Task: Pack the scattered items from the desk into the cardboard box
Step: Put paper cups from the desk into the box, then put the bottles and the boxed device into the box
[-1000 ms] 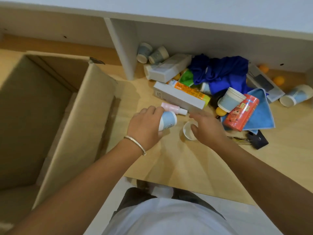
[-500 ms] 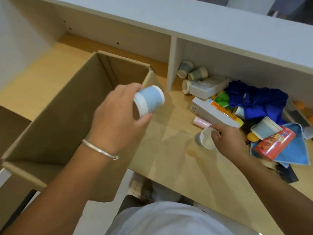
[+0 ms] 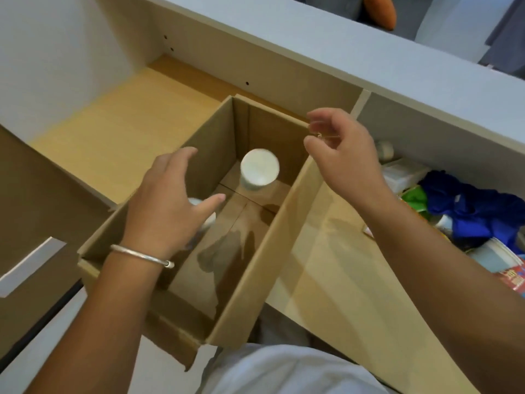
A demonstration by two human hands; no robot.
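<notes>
Left hand (image 3: 167, 206) spread, released, over cardboard box (image 3: 272, 237); white cup (image 3: 259, 169) just beyond its fingertips; right hand (image 3: 343, 155) loosely curled, empty, above box's right wall.

A paper cup (image 3: 259, 169) inside the cardboard box (image 3: 257, 260) is smeared by motion blur, so whether it rests on the box floor or hangs in the air cannot be told. A second cup (image 3: 209, 218) is almost wholly hidden behind the left hand (image 3: 167, 206), only a pale sliver showing beside the fingers. At the right edge the frame cuts off the heap on the counter (image 3: 326, 274): the blue cloth (image 3: 471, 211) and red packet (image 3: 514, 277) show only partly.
</notes>
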